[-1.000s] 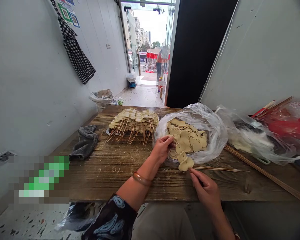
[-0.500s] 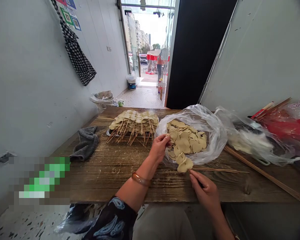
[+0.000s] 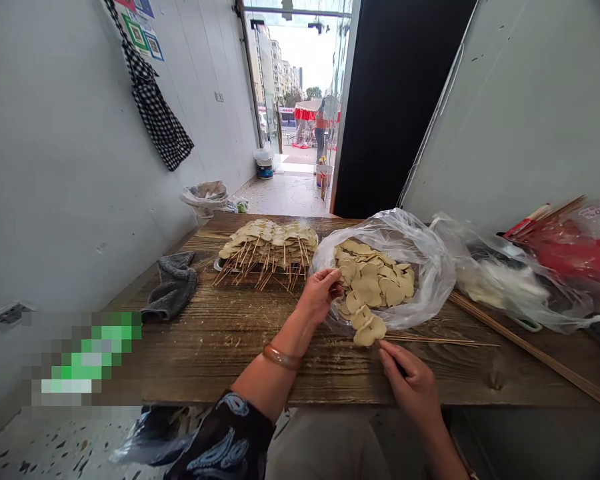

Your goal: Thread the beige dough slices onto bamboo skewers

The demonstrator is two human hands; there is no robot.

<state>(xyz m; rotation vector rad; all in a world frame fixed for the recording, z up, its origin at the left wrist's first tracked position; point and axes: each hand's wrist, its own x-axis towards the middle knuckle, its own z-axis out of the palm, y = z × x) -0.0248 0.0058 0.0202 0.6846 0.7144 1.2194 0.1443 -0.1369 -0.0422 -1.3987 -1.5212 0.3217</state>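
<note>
One left hand at pale round slices, hold unclear; right hand clamped on part-loaded skewer: threading, apparently, another slice wanted.

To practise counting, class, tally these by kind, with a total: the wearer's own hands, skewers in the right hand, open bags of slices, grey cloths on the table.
Hands: 2 (left hand, right hand)
Held skewer: 1
Open bag: 1
Grey cloth: 1
Total: 5
</note>
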